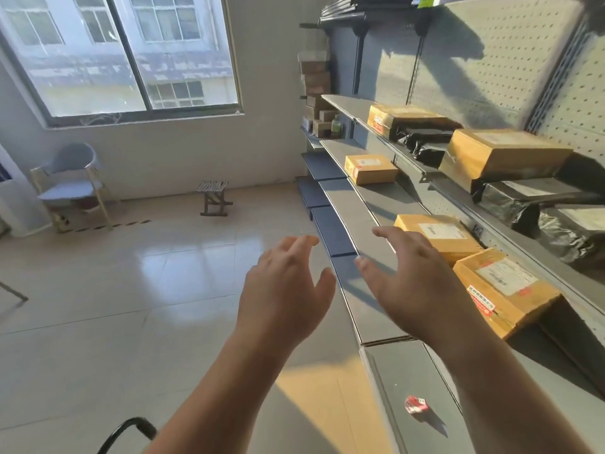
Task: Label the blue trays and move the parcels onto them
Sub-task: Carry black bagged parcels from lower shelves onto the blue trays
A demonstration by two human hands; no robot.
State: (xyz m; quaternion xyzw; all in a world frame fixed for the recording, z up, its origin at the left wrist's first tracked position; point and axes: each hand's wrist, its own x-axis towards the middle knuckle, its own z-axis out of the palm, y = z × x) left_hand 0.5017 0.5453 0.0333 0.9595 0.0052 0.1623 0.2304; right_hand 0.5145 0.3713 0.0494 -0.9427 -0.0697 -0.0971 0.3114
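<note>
Hazards, nearest first. A small red-and-white item lies loose on the nearest shelf section; a forearm sweeping across it could knock it to the floor. The nearest parcel stands just beside the right hand and touches, or all but touches, a second parcel behind it. Pulling either by one corner would likely drag or twist the other. No tray that is plainly blue can be identified. The dark blue panels stepping away below the shelf front may be the trays, but this cannot be confirmed, and no label shows on them. Setting parcels down before labelling would reverse the required order. Farther along, a lone parcel rests mid-shelf. The upper shelf carries two more boxes among black bags; whether the boxes lie on the bags or beside them cannot be told. A soft bag makes a poor base, so lifting a box there could shift the load. Grip state: both grips are released. The left hand is held in the air with fingers spread and lightly bent, touching nothing. The right hand hovers over the shelf front with fingers extended toward the two nearest parcels. It holds nothing, and no contact with them is evident.
</note>
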